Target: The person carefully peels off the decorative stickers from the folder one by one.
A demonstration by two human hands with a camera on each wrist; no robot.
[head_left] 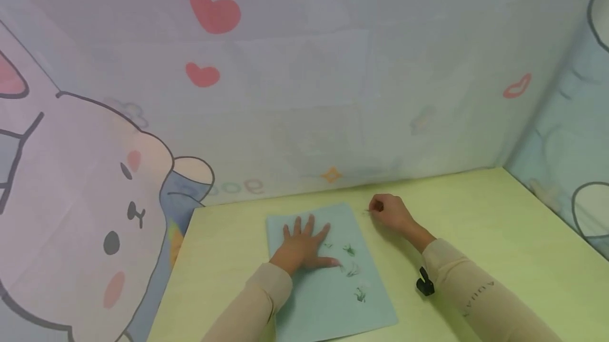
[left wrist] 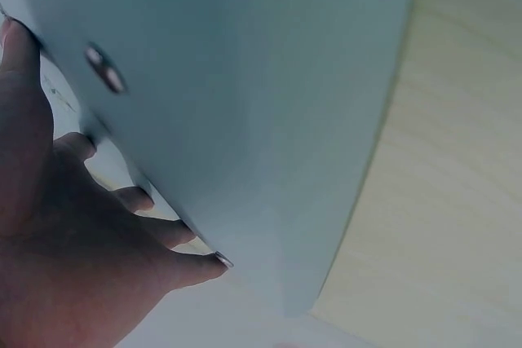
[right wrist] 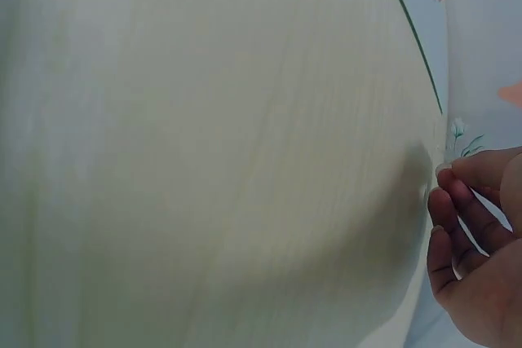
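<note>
My left hand (head_left: pixel 302 247) lies with fingers spread on a light blue sheet (head_left: pixel 328 310), its thumb pointing at several small green sprig designs (head_left: pixel 349 249) on the right part of the sheet. In the left wrist view the fingers (left wrist: pixel 167 230) of that hand rest along the blue sheet (left wrist: pixel 269 120). Beyond the sheet's top right corner, my right hand (head_left: pixel 391 211) pinches a small, see-through flower sticker (right wrist: pixel 458 129) between thumb and forefinger. White petals and green leaves show on the sticker, which sticks out past the fingertips close over the table.
The pale yellow table (head_left: pixel 499 236) runs back to a wall cloth (head_left: pixel 295 136) printed with hearts. A cartoon rabbit (head_left: pixel 104 225) is printed on the cloth at the left. A small black device (head_left: pixel 425 282) sits at the right sleeve.
</note>
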